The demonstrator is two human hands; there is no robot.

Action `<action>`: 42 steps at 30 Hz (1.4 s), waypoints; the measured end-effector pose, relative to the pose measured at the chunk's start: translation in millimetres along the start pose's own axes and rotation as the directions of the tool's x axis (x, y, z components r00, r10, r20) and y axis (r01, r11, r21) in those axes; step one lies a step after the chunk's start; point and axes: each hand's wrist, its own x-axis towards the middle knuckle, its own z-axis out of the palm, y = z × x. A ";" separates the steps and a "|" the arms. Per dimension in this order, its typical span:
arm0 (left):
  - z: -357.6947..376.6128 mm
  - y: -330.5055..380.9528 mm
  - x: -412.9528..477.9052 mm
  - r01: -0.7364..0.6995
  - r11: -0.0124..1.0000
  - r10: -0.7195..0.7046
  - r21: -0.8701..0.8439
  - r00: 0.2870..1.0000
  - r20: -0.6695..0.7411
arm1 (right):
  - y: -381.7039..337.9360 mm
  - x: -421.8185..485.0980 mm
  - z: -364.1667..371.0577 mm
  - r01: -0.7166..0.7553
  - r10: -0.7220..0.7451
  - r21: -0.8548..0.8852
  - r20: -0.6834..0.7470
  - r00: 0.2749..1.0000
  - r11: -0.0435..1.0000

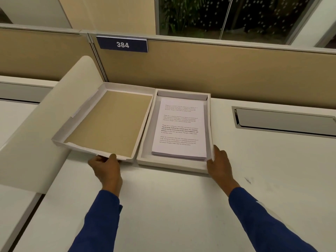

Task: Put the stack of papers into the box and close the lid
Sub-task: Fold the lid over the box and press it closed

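A white box (145,135) lies open on the desk. The stack of papers (180,128), printed with text, rests flat inside it. The lid (107,120), white-rimmed with a tan inner face, is attached along the box's left side and tilted up off the desk. My left hand (106,167) grips the lid's near edge, thumb on top. My right hand (219,162) presses against the box's near right corner, fingers along its outer wall.
A beige partition (218,70) with a sign reading 384 (122,44) stands just behind the box. A curved white divider (36,128) rises to the left of the lid. A metal cable hatch (285,120) is set into the white desk (172,206) on the right.
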 end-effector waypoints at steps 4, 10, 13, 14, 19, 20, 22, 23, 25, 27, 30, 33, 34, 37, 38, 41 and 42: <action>-1.1 0.3 -12.7 -0.003 0.953 0.028 -0.303 0.997 0.078 | 3.6 -9.8 1.8 0.020 -0.020 -0.015 -0.004 1.000 1.000; -2.8 8.9 -41.6 -0.366 0.909 0.399 -0.197 0.903 0.161 | 6.8 -20.9 1.5 0.026 -0.026 -0.006 0.006 1.000 1.000; 0.5 13.9 -52.1 -0.666 0.746 0.639 -0.027 0.702 0.314 | 8.0 -24.5 0.7 0.036 -0.036 -0.003 0.010 0.999 0.999; 2.4 13.8 -54.7 -0.755 0.656 0.695 0.024 0.616 0.370 | 8.9 -25.6 0.9 0.037 -0.037 0.001 0.014 0.999 0.999; 16.9 0.4 -64.0 -0.960 0.275 0.749 0.059 0.252 0.612 | 15.0 -27.9 0.5 0.033 -0.035 0.112 0.015 0.999 0.993; 19.5 -4.9 -65.1 -0.981 0.176 0.737 0.076 0.183 0.651 | 16.9 -27.0 -0.7 0.005 -0.008 0.160 0.019 1.000 0.987; 22.6 -15.9 -65.9 -0.996 -0.002 0.680 0.092 0.066 0.730 | 18.0 -24.2 -4.1 -0.127 0.117 0.359 0.051 0.992 0.924; 22.9 -21.1 -65.1 -0.994 -0.061 0.643 0.093 0.032 0.765 | 16.4 -22.6 -6.3 -0.222 0.205 0.507 0.090 0.975 0.833; 21.7 -30.0 -60.7 -0.986 -0.135 0.594 0.095 -0.004 0.804 | 10.6 -21.4 -13.2 -0.377 0.363 0.712 0.182 0.914 0.592; 19.5 -37.5 -55.3 -0.980 -0.176 0.585 0.098 -0.024 0.811 | 6.1 -19.2 -17.9 -0.398 0.395 0.787 0.215 0.893 0.471; 15.2 -48.0 -52.4 -0.973 -0.221 0.565 0.072 -0.067 0.823 | -4.1 -19.3 -19.8 -0.323 0.319 0.746 0.156 0.935 0.582; 12.5 -53.0 -51.6 -0.975 -0.209 0.528 0.070 -0.052 0.848 | -4.9 -19.4 -17.0 -0.255 0.271 0.590 0.064 0.960 0.766; 11.3 -53.0 -51.1 -0.979 -0.190 0.517 0.073 -0.036 0.855 | -4.0 -19.9 -15.8 -0.239 0.262 0.548 0.038 0.964 0.802; 5.5 -49.3 -52.8 -0.992 -0.077 0.522 0.095 0.041 0.852 | 0.0 -23.1 -13.5 -0.215 0.238 0.468 0.010 0.971 0.857; 4.2 -47.0 -53.6 -0.991 -0.016 0.552 0.134 0.104 0.828 | 1.3 -23.9 -13.0 -0.211 0.233 0.449 0.007 0.972 0.868; 6.7 -35.6 -58.3 -0.876 0.323 0.614 0.359 0.483 0.625 | 3.8 -26.9 -11.8 -0.201 0.218 0.374 -0.001 0.976 0.905; 9.0 -30.4 -58.6 -0.766 0.492 0.538 0.414 0.642 0.547 | 4.5 -27.7 -11.4 -0.200 0.214 0.353 0.000 0.977 0.914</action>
